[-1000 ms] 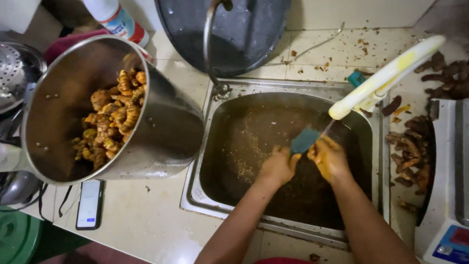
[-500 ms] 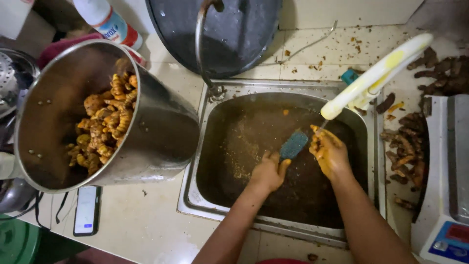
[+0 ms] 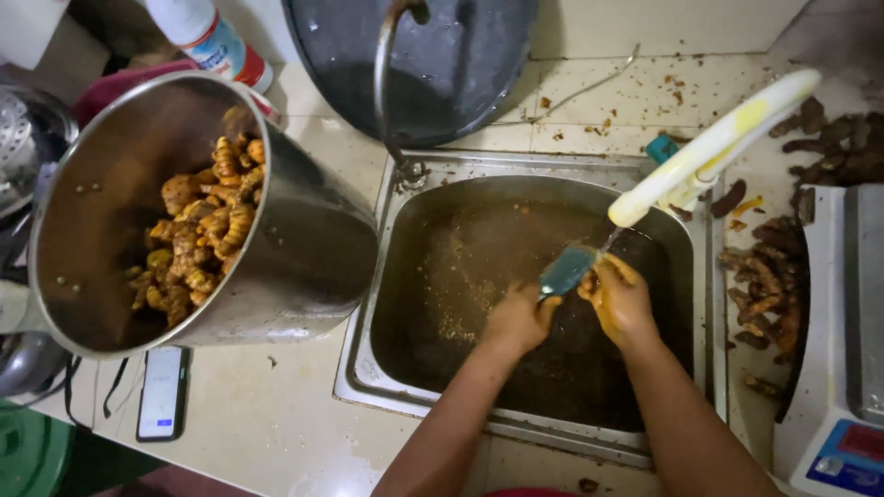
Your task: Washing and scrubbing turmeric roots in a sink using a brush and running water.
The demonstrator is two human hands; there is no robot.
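Steel sink (image 3: 368, 387), centre frame, catches the dirt: the left hand (image 3: 517, 317), fingers closed, grips a teal brush (image 3: 565, 269) under the white tap (image 3: 714, 147), while the right hand (image 3: 622, 299) curls around something hidden, just beside it.

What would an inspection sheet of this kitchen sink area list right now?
Surface: pale counter, crumbs and peel scraps.
Job's things: steel sink with murky water; blue brush; yellow-white hose.
Clutter: tilted steel pot of orange-yellow roots; dark roots; phone; scale; dark pan.
Hands: left hand holds the brush; right hand stained yellow, under the hose.
Cables: black cord beside the phone.
Surroundings: bottle; green lid.
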